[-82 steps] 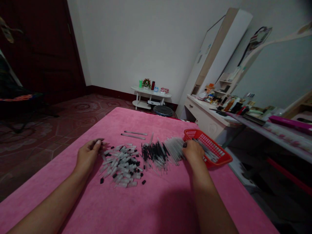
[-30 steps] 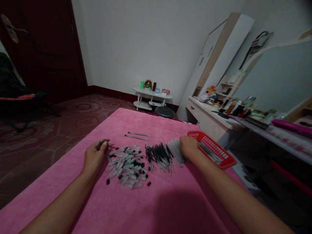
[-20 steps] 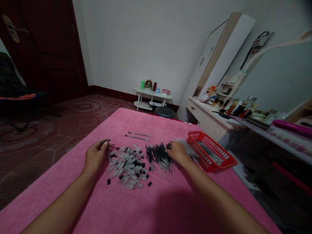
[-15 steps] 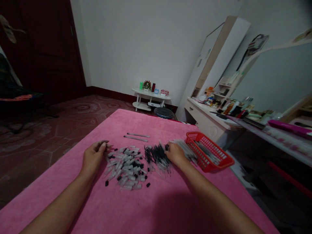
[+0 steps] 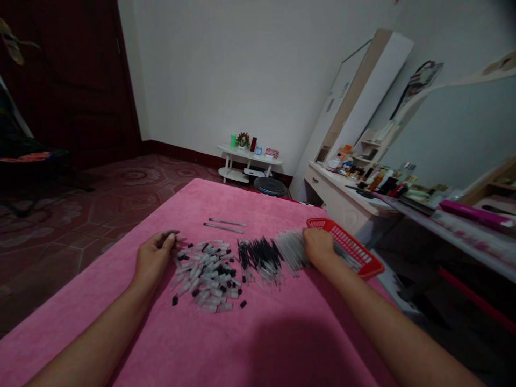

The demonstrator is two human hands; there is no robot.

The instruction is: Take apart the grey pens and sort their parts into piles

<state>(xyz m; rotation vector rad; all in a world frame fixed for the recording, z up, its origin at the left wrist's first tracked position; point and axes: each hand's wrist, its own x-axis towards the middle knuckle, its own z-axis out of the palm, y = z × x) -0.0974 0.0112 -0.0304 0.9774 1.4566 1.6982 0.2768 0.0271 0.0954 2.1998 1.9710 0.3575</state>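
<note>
My left hand rests at the left side of a pile of clear pen caps and small black plugs. Its thumb and fingers are drawn together; what they hold, if anything, is too small to make out. My right hand is closed at the right end of a row of clear pen barrels, beside the red basket. Its fingertips are hidden from me. Between caps and barrels lie thin pen refills with dark ends. Two pens lie side by side beyond the caps.
A pink cloth covers the table. More slender sticks lie in the basket, partly behind my right hand. A white dressing table crowded with bottles stands to the right. Against the wall is a low white shelf.
My right hand has moved right, from the dark ends of the refills to the clear barrels by the basket. My left hand has stayed almost still.
</note>
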